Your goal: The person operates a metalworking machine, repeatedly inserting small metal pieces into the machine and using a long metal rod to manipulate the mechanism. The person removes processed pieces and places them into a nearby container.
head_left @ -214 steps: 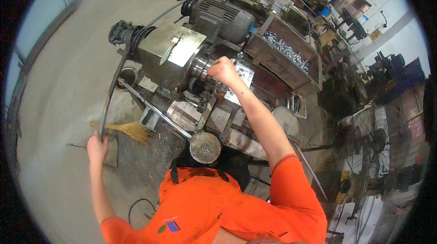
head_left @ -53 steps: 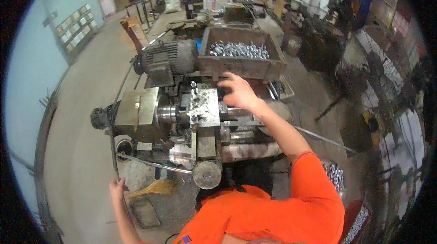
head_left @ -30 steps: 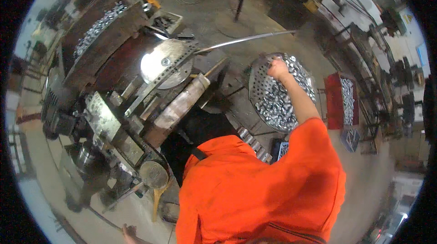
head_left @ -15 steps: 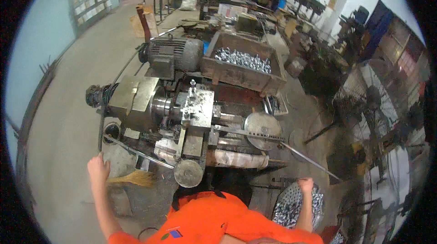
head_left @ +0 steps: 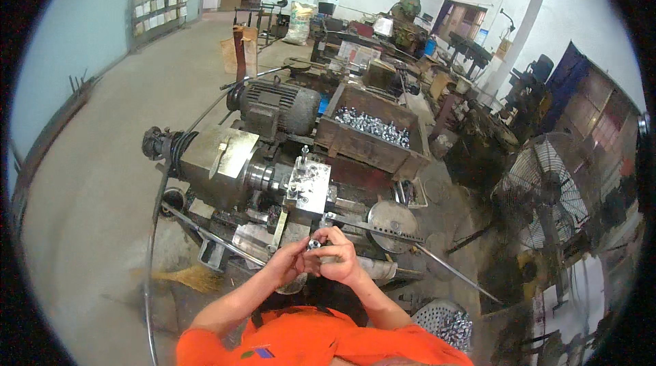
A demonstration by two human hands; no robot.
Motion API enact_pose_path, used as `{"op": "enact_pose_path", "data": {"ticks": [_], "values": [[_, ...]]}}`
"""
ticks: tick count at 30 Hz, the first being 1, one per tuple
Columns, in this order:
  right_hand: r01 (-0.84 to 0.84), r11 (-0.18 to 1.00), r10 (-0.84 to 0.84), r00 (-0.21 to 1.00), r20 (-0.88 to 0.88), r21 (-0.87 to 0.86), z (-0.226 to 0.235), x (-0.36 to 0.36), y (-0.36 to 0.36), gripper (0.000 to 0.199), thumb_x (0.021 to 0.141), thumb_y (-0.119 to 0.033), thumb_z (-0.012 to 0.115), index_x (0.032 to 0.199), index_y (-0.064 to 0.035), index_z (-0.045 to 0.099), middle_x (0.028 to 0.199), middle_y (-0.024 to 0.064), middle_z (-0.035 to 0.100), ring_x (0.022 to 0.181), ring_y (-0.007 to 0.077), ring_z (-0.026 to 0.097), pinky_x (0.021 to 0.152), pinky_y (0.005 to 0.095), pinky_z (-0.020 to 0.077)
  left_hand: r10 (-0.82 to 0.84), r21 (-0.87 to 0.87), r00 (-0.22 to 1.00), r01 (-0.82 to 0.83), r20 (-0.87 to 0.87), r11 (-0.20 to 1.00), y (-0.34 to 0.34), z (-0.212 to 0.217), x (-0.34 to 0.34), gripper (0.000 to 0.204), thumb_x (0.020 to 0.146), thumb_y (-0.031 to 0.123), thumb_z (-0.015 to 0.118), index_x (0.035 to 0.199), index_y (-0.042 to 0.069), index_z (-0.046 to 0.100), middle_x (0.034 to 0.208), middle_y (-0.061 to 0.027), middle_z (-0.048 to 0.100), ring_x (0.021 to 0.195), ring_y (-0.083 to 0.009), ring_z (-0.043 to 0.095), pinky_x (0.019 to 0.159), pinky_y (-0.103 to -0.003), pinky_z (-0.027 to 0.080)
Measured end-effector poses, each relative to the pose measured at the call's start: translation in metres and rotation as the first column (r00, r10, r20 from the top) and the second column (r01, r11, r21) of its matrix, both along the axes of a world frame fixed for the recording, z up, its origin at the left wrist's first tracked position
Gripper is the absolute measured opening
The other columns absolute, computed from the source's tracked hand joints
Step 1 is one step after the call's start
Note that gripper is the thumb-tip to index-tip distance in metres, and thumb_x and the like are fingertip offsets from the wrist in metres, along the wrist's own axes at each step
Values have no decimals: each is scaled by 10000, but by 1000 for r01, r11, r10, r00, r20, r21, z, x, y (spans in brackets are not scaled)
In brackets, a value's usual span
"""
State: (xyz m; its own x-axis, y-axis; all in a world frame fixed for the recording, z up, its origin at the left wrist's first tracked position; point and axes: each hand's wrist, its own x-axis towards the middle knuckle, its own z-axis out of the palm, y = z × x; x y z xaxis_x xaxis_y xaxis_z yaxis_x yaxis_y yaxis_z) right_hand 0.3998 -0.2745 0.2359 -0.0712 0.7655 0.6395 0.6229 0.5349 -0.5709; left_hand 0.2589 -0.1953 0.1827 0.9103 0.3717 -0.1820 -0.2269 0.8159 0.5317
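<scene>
In front of my orange top, both hands meet around a small shiny metal fitting (head_left: 313, 244). My left hand (head_left: 290, 263) has its fingertips at the fitting's left side. My right hand (head_left: 337, 260) curls over it from the right, thumb and fingers closed on it. Just beyond them stands a lathe-like machine, with a steel tool block (head_left: 311, 187) and a round chuck or spindle (head_left: 260, 176). A flat metal tool (head_left: 219, 159) lies on the machine's headstock cover (head_left: 236, 144). The fingers partly hide the fitting.
A wooden crate (head_left: 372, 144) of shiny small parts sits behind the machine, beside an electric motor (head_left: 280, 103). A perforated basin (head_left: 427, 313) with more parts is at lower right. A long bar (head_left: 152, 277) stands left; a caged fan (head_left: 547, 185) stands right.
My left hand has left the long bar and come inward. My right hand has risen from beside the basin, and both now hold the metal fitting. The view has tilted up.
</scene>
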Motion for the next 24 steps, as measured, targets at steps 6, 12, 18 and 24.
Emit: {"op": "enact_pose_path", "data": {"ticks": [6,12,18,24], "values": [[29,988,-6,989,149,-152,-11,-10,-1,325,533,-140,650,850,-71,674,1047,160,542,870,319,543,753,388,458,265,674,916,8,-302,739,16,11,-22,316,889,310,544,817,14,629,633,-35,580,545,-124,568,484,-264,446],[-36,984,99,927,362,-177,2,-19,29,428,541,-144,638,957,-43,643,1142,212,516,1003,368,521,867,433,431,459,852,778,181,-430,491,36,45,-41,347,869,319,560,783,-9,636,604,-31,568,508,-87,505,444,-273,397],[-104,977,158,938,309,-184,4,3,100,247,544,-133,629,768,-43,681,1073,182,580,918,344,547,796,394,468,675,867,596,478,-436,138,77,70,-152,371,794,283,616,1056,23,583,716,-149,632,683,-281,621,625,-385,477],[306,882,-77,844,531,-359,0,11,198,114,552,-127,597,619,-56,658,784,158,638,785,357,596,718,380,487,968,484,-81,854,-238,190,68,38,-321,381,757,289,655,998,10,559,741,-197,610,739,-359,598,653,-457,464]]}}
